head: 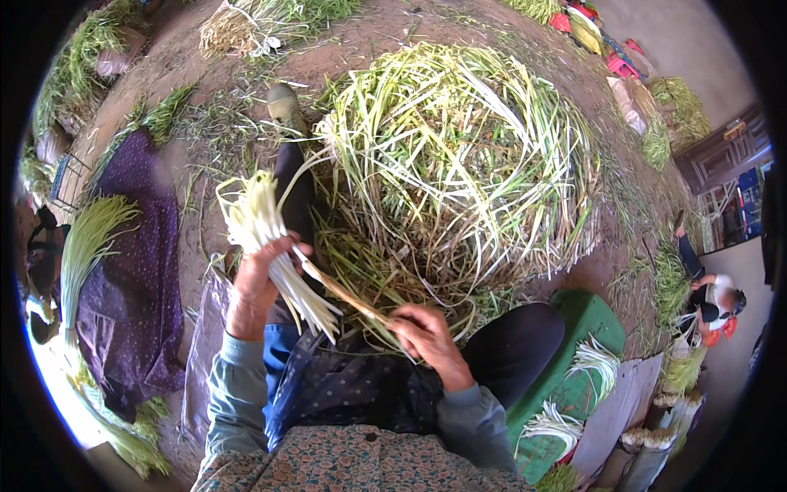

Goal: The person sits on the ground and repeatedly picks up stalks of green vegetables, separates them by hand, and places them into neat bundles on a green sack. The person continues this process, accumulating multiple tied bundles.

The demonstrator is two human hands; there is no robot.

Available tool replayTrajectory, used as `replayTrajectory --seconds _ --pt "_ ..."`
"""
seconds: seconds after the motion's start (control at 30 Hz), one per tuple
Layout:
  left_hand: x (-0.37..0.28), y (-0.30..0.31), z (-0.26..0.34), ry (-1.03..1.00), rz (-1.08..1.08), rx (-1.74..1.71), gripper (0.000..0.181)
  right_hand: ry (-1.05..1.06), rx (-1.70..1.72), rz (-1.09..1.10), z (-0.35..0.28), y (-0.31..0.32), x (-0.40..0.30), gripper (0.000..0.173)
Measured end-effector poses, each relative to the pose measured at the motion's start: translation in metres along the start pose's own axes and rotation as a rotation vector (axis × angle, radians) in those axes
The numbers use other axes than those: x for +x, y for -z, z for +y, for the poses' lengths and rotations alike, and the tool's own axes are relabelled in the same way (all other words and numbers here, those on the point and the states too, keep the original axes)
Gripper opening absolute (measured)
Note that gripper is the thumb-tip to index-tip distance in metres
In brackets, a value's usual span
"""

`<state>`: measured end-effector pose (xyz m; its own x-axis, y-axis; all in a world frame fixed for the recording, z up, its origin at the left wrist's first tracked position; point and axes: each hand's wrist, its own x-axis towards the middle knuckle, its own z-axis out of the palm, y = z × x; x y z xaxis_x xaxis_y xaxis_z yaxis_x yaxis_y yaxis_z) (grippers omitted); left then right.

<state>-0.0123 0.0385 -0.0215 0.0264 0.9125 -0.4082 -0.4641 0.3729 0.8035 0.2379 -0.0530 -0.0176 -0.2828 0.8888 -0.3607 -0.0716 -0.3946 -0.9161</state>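
Observation:
My left hand (pixel 265 270) is closed around a bundle of pale, leafy stalks (pixel 255 215), likely garlic chives, whose white ends point down and to the right. Between my two hands runs one stalk with a brown, dry outer leaf (pixel 344 295). The fingers of my right hand (pixel 424 338) pinch its lower end. Both hands are above my lap, which a dark dotted apron (pixel 369 381) covers. A big round heap of green and yellowish leaves (pixel 455 160) lies on the ground just beyond them.
Small white-stalked bunches (pixel 553 427) lie on a green covering (pixel 516 412) at the right. A purple dotted cloth (pixel 132 264) and a long bundle of stalks (pixel 86 264) are at the left. Another person (pixel 716 301) sits at the far right. My boot (pixel 284 104) rests beside the heap.

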Motion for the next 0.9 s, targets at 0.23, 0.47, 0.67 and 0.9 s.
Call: replayTrajectory --seconds 0.23,0.47,0.67,0.9 --pt "0.028 0.047 0.09 -0.315 0.075 -0.318 0.018 -0.098 -0.607 0.282 -0.013 0.062 -0.07 0.012" --pt "0.032 0.047 0.075 -0.388 -0.15 -0.496 0.027 0.589 -1.206 0.615 -0.033 0.024 0.016 0.013" --pt "0.027 0.021 -0.01 0.009 -0.172 -0.563 0.033 0.462 -0.918 0.489 0.012 0.033 0.169 0.012" --pt "0.02 0.018 -0.036 0.113 -0.099 -0.493 0.026 0.282 -1.147 0.514 0.041 0.04 0.246 0.021"
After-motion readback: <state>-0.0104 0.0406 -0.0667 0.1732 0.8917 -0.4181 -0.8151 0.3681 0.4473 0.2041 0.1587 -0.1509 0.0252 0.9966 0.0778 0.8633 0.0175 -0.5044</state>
